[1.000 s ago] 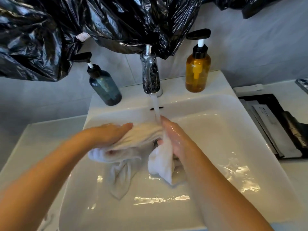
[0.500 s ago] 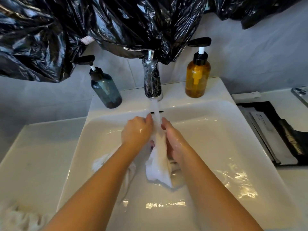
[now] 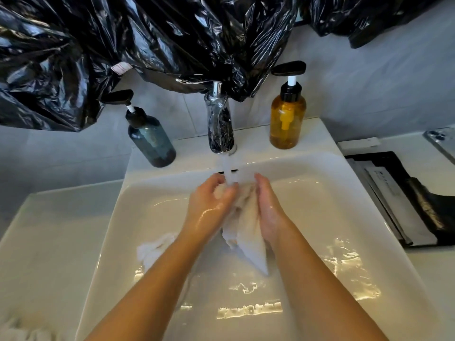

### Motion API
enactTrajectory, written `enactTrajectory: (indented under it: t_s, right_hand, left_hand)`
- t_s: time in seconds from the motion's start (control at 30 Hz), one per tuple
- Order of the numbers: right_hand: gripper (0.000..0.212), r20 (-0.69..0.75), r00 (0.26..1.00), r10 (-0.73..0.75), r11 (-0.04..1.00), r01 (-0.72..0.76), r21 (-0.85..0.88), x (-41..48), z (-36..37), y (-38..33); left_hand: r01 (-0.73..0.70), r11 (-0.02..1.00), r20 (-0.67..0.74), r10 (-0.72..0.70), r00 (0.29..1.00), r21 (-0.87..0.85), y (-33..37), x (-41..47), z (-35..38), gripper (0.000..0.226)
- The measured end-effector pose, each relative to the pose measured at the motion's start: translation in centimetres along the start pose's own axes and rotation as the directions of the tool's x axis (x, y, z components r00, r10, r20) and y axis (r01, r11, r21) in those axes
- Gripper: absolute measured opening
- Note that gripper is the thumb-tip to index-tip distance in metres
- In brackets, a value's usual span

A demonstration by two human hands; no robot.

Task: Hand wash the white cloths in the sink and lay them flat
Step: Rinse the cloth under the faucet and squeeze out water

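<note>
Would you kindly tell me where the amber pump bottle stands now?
In the head view, the amber pump bottle stands on the sink's back ledge, just right of the tap; the blue bottle is on the tap's left.

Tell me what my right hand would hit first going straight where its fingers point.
Likely the sink's back wall, just right of the stream. The right hand, holding the cloth, points away and slightly left; depth is unclear, so it could brush the stream first.

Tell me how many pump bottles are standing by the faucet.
2. A teal bottle stands left of the faucet, an amber bottle right of it, both on the sink ledge. None seems hidden.
</note>
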State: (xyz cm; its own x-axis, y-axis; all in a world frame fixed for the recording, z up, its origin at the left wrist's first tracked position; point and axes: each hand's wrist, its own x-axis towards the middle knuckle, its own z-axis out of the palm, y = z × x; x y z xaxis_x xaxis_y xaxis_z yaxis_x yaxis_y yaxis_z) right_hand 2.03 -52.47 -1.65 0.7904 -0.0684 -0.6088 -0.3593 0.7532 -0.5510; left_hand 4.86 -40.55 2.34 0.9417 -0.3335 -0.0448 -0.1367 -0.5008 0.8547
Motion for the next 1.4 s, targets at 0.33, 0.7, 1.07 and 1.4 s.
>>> enactTrajectory:
  t_s: [0.33, 0.7, 1.07, 1.4]
  right_hand:
    - [0.034, -0.189, 0.96, -0.205, 0.968, 0.17, -0.186, 0.6, 1.8, 1.0]
    - [0.033, -0.117, 0.986, -0.119, 0.969, 0.089, -0.232, 0.6, 2.2, 1.6]
    - [0.063, -0.056, 0.998, -0.024, 0.997, 0.02, -0.076, 1.2, -0.1, 0.8]
    - [0.066, 0.229, 0.97, -0.078, 0.954, 0.139, -0.266, -0.9, -2.1, -1.6]
  left_hand:
    - [0.132, 0.991, -0.22, -0.123, 0.968, 0.028, -0.4, 3.0, 0.7, 0.033]
    - [0.165, 0.986, -0.222, -0.169, 0.96, -0.038, -1.1, 3.1, 0.3, 0.031]
    - [0.113, 0.945, 0.042, -0.132, 0.99, 0.308, 0.2, 4.0, -1.2, 0.022]
    - [0.104, 0.978, 0.455, -0.177, 0.873, 0.18, -0.2, 2.8, -5.1, 0.007]
